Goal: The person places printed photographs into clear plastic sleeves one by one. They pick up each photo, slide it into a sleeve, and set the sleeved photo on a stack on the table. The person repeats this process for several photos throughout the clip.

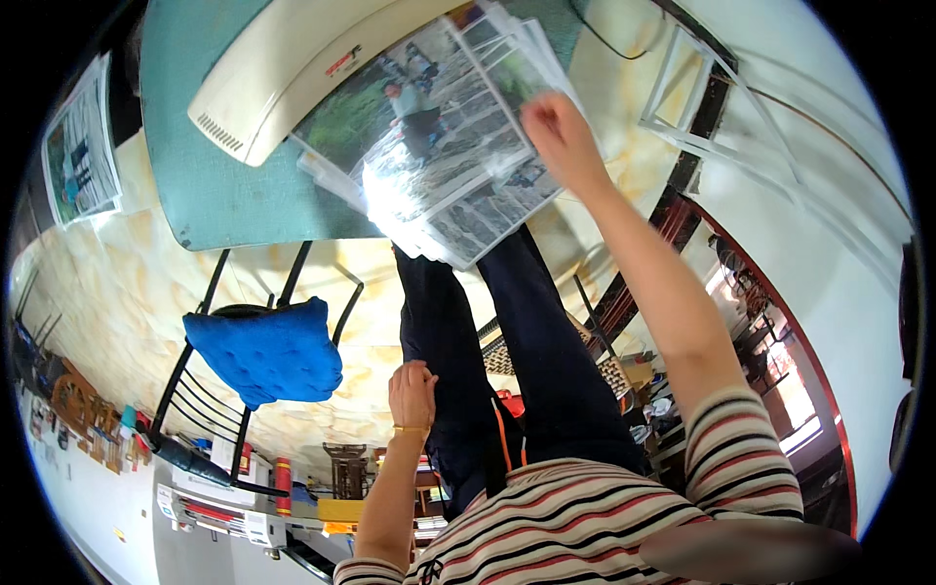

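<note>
Glossy photo sheets point(439, 127) lie in an uneven stack on a green-topped table point(253, 214), overhanging its near edge above my legs. The top sheet shows people on rocky ground, with a bright glare near its left corner. My right hand point(561, 136) is at the stack's right edge, fingers curled inward; whether they pinch a sheet is hidden. My left hand point(413, 390) hangs beside my left thigh with its fingers curled in, away from the sheets. A long cream machine point(263, 88) with side vents, resembling a laminator, stands against the stack's upper left.
A black metal chair with a blue tufted cushion point(268, 351) stands at my left. Another photo sheet point(83, 146) lies at the far left. White frames point(682, 88) lean at the wall on the right. Beside the table a dark cable point(614, 44) curves over the pale tiled floor.
</note>
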`<state>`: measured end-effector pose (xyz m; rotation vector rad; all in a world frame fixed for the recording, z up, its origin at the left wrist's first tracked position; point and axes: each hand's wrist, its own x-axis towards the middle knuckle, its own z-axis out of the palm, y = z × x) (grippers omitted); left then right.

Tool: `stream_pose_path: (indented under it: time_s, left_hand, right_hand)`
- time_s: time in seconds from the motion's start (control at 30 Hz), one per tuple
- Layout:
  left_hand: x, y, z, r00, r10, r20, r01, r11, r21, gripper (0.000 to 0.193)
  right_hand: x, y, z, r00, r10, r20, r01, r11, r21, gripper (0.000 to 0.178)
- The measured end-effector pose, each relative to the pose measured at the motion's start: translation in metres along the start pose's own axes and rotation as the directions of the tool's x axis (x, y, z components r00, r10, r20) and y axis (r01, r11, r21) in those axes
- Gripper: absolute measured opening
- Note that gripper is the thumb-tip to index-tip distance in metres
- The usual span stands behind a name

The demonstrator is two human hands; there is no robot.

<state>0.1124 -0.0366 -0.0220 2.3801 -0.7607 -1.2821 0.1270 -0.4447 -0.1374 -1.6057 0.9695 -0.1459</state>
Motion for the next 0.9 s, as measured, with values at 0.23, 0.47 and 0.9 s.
stream_pose_path:
  time_s: [0.23, 0.47, 0.9]
  left_hand:
    - [-0.058, -0.004, -0.012, 0.587, 0.147, 0.796, 0.246, 0.905, -0.348, 0.023]
    - [-0.052, -0.006, 0.017, 0.495, 0.201, 0.845, 0.069, 0.961, -0.268, 0.02]
    - [0.066, -0.128, 0.025, 0.839, 0.53, -0.125, -0.52, 0.848, 0.104, 0.016]
  right_hand:
    - [-0.294, 0.015, -0.047, 0.826, 0.539, 0.168, -0.25, 0.616, -0.747, 0.032]
    - [-0.352, -0.01, -0.078, 0.627, 0.478, 0.615, 0.005, 0.787, -0.617, 0.039]
    - [-0.287, 0.078, -0.001, 0.3, 0.704, 0.644, -0.05, 0.686, -0.726, 0.045]
